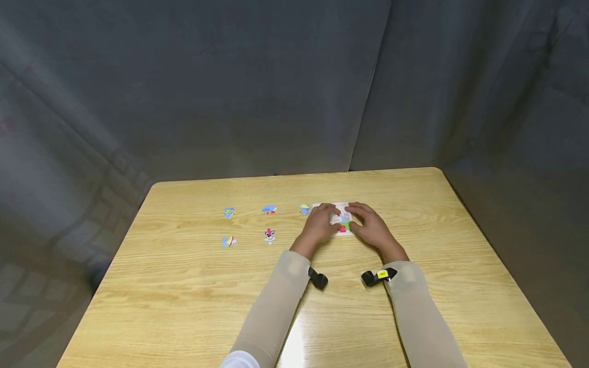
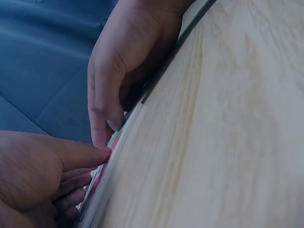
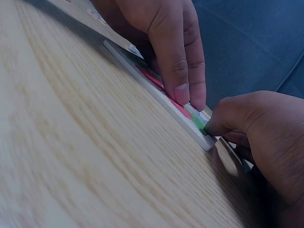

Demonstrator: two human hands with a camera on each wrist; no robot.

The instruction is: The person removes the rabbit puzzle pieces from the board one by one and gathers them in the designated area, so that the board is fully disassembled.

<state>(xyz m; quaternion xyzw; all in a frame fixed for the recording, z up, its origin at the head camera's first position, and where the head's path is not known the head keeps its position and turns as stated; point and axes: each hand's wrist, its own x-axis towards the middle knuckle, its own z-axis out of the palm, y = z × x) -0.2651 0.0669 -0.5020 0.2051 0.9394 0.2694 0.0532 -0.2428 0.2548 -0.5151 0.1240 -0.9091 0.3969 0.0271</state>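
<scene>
A small jigsaw puzzle board point(image 1: 344, 233) with a pale frame lies flat on the table, its picture partly hidden by both hands. My left hand point(image 1: 320, 223) arches over the board's left part. In the right wrist view, its thumb and finger point(image 3: 180, 93) press down at a red part of the picture. At the board's right side is my right hand point(image 1: 374, 230), with its thumb point(image 3: 214, 126) touching the green part near the corner. Its other fingers reach toward the far right corner.
Several loose puzzle pieces lie left of the board on the wooden table point(image 1: 184, 286): a blue and yellow piece point(image 1: 304, 209), a blue piece point(image 1: 269, 209), a face piece point(image 1: 269, 236), a striped piece point(image 1: 229, 242) and a corner-side piece point(image 1: 228, 212). Dark curtains point(image 1: 257, 92) hang behind.
</scene>
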